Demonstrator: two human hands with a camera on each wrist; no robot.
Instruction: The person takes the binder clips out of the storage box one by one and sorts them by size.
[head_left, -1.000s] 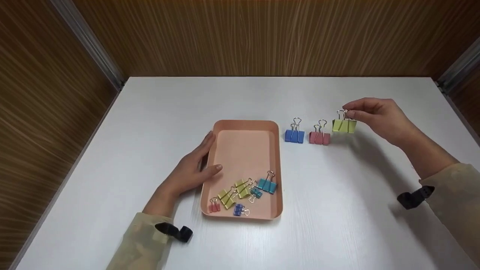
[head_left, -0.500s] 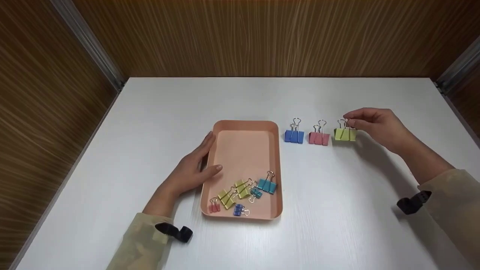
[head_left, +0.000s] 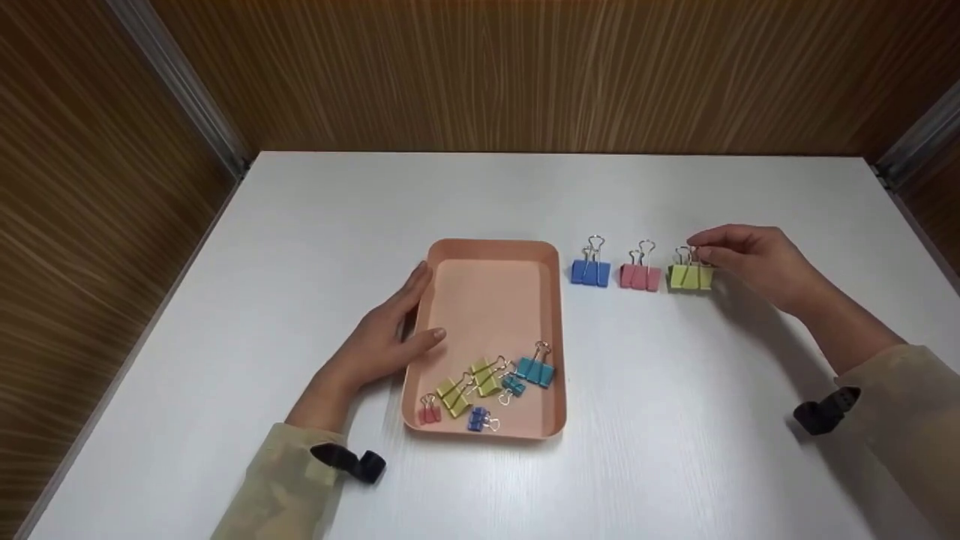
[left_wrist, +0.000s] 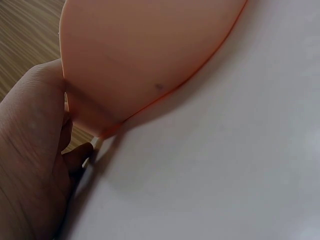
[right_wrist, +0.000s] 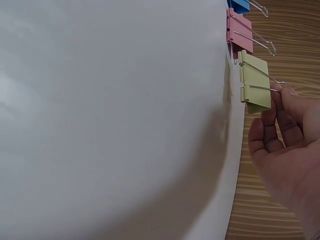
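Note:
On the white table, three large binder clips stand in a row: blue, pink, yellow-green. My right hand pinches the wire handles of the yellow-green clip, which rests upright on the table beside the pink clip. My left hand rests on the left rim of the peach tray, thumb over the edge; in the left wrist view the palm presses the tray wall. Several smaller clips lie in the tray's near end.
Wood-grain walls close in the table at the back and both sides. Bare table surface lies right of the tray and in front of the clip row. The far half of the tray holds nothing.
My right hand lowered the yellow-green clip from above the table down onto it, beside the pink clip. The left hand and tray stayed put.

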